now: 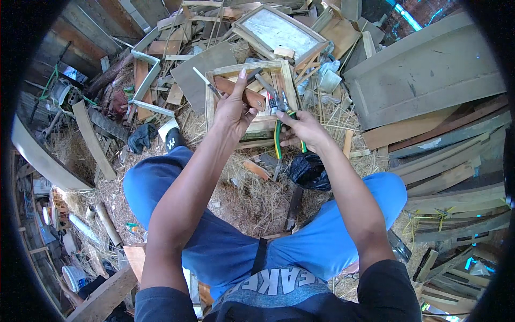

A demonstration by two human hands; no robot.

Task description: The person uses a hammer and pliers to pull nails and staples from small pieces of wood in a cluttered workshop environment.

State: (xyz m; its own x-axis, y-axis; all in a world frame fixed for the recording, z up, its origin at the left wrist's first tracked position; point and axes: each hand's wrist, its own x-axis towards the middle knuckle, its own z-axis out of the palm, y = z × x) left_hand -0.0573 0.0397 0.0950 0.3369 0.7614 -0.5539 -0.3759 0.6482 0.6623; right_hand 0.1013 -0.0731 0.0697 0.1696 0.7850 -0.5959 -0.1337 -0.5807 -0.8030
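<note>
My left hand (234, 111) is closed around a reddish-brown flat piece (253, 99) with a small round mark near its right end. Its material is unclear. In my right hand (307, 131) is a pair of pliers (278, 138) with green and yellow handles, their head near the brown piece. Whether the two touch, I cannot tell. Both hands are above a pale wooden box frame (288, 86) that sits between my feet. Dark tool ends and a red-handled tool (271, 102) show around the fingers, partly hidden.
A framed glass panel (279, 31) leans on scrap wood beyond the box. At right are a large grey board (424, 70) and stacked planks (450, 174). A black plastic bag (310, 172) lies by my right hand. Straw and wood scraps cover the ground.
</note>
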